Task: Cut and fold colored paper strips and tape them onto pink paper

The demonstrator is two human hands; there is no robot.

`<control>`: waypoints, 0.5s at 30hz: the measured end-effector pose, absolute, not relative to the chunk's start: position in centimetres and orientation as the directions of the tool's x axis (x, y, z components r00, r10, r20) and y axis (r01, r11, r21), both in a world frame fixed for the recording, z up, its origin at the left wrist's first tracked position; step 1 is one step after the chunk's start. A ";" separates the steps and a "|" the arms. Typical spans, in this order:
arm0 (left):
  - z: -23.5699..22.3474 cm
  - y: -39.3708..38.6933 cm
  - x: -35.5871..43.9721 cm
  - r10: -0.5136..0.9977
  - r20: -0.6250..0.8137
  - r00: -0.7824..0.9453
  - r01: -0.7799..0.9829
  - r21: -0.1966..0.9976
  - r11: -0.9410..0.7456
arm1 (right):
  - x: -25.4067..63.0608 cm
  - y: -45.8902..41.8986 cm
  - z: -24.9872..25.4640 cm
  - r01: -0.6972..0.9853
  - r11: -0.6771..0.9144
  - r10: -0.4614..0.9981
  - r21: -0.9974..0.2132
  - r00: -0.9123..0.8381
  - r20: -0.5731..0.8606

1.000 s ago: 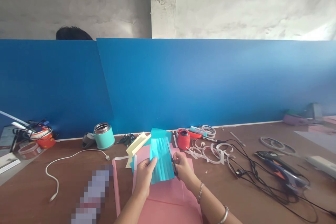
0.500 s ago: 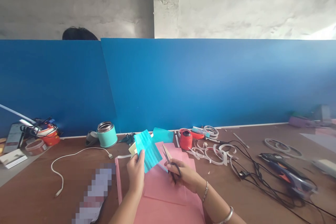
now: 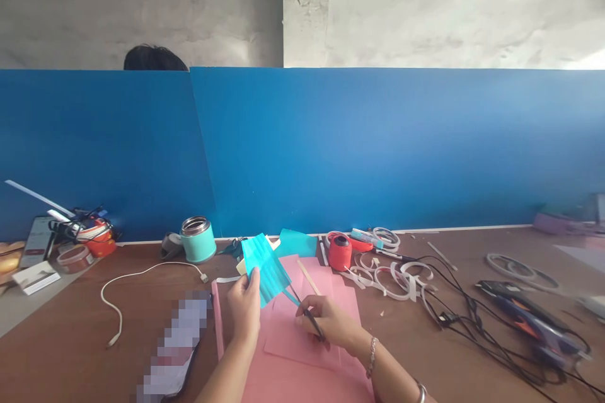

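My left hand (image 3: 244, 310) pinches a turquoise sheet of paper (image 3: 265, 269) by its lower left edge, thumb on top. Parallel creases run across the sheet, which is tilted above the pink papers (image 3: 295, 374). In my right hand (image 3: 333, 322) is a pair of scissors (image 3: 312, 323) with dark handles, fingers wrapped round them. The blades point up and left at the sheet's lower right corner, where a narrow turquoise strip (image 3: 291, 295) lies along them. Whether the blades are closed on the paper I cannot tell. Another turquoise piece (image 3: 297, 243) lies behind.
A mint thermos cup (image 3: 197, 240) stands behind left, and a white cable (image 3: 142, 267) and a phone (image 3: 176, 352) lie before it. Toward the right are a red container (image 3: 339, 253), white strip coils (image 3: 392, 283), black cables (image 3: 467, 315) and a blurred glue gun (image 3: 534, 327). A blue partition (image 3: 359, 151) rises behind.
The scissors have swung from pointing upward beside the sheet to lying at its lower right corner. The view has shifted slightly left; my left hand still holds the sheet.
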State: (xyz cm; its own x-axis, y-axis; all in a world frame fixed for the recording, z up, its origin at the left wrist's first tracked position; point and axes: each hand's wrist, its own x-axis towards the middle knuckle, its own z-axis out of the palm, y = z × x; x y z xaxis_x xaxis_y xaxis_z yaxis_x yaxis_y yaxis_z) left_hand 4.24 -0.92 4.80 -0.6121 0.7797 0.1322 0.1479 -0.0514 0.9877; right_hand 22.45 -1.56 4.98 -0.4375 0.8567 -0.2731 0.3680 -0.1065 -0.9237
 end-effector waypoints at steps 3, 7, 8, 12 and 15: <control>4.8 -0.9 4.3 0.784 0.139 -0.605 0.148 0.987 -0.061 | 22.4 -1.5 4.7 0.358 -0.111 0.859 -0.927 -0.435 -0.270; 4.8 -1.0 4.4 0.786 0.139 -0.602 0.152 0.987 -0.059 | 22.3 -1.6 4.9 0.353 -0.113 0.858 -0.929 -0.437 -0.271; 4.8 -1.0 4.5 0.790 0.138 -0.598 0.154 0.987 -0.056 | 22.3 -1.7 5.0 0.349 -0.113 0.860 -0.930 -0.435 -0.268; 4.7 -1.0 4.5 0.786 0.139 -0.602 0.170 0.984 -0.044 | 22.2 -1.9 5.4 0.329 -0.122 0.866 -0.936 -0.425 -0.263; 4.6 -0.9 4.5 0.780 0.153 -0.607 0.179 0.982 -0.054 | 22.2 -1.8 5.1 0.318 -0.126 0.866 -0.940 -0.427 -0.261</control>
